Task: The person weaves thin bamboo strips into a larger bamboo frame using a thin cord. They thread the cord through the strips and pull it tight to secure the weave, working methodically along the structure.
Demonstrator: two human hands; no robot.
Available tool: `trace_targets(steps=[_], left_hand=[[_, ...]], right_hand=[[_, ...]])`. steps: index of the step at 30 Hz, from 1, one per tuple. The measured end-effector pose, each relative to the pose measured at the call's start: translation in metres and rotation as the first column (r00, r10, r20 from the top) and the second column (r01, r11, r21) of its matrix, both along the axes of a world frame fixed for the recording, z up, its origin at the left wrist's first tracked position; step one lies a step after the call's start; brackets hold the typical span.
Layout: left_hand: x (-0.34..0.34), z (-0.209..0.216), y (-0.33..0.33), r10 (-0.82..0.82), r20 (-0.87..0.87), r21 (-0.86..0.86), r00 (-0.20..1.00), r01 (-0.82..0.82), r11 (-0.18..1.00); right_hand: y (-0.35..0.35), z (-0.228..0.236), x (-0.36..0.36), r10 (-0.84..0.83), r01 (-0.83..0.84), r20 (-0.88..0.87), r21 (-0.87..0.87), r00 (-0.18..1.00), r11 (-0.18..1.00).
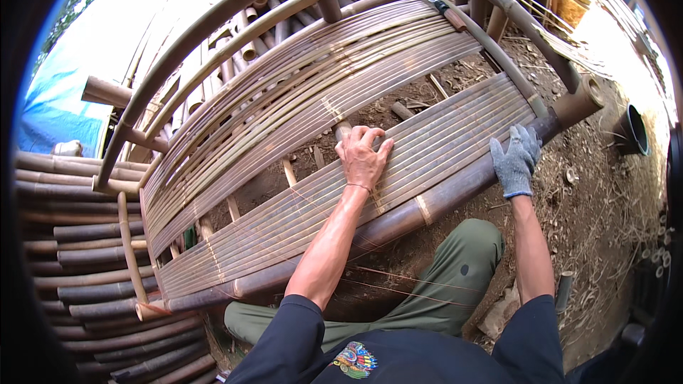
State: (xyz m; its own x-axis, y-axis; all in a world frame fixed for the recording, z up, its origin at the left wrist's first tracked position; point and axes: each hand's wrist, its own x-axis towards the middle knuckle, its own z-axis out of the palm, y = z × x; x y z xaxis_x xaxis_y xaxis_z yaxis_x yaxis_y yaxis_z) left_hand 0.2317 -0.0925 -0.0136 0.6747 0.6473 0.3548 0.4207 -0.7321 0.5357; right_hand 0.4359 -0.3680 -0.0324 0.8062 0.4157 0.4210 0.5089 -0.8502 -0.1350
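Observation:
A bamboo bench frame [420, 208] lies across my lap area, its seat partly covered by long split bamboo slats [284, 210]. My left hand [364, 160], bare, is bent over the far edge of the near band of slats, its fingers curled round the edge slat beside the gap. My right hand [516, 160] wears a grey knit glove and rests on the dark front pole near its right end, thumb and fingers apart. Loose slats [284, 110] form a second band beyond the gap. A thin reddish string crosses the near slats.
At the far right corner of the bench lies a knife [451, 16] with a wooden handle. Bamboo poles [92, 235] are stacked at the left, near a blue tarp [64, 124]. A dark bucket [631, 131] stands at the right on the dirt floor [569, 206], amid shavings.

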Motion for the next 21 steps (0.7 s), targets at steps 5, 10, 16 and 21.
trace_targets(steps=[5,10,16,21], left_hand=[[0.016,-0.011,-0.006,0.029,0.040,0.108,0.999,-0.033,0.994],[-0.011,-0.006,0.021,0.095,-0.256,0.530,0.962,0.057,0.846],[-0.117,0.094,0.086,0.659,-0.409,0.616,0.632,-0.341,0.710],[-0.046,0.060,0.038,-0.134,-0.436,0.317,0.890,0.291,0.903]], right_hand=[[0.000,0.002,-0.002,0.002,-0.002,0.000,0.036,1.000,0.999],[0.000,0.003,0.000,0.027,-0.026,-0.012,0.082,1.000,0.996],[0.002,0.006,-0.003,0.077,-0.062,-0.050,0.251,0.996,0.966],[-0.003,0.006,-0.004,0.122,-0.115,-0.019,0.225,0.992,0.968]])
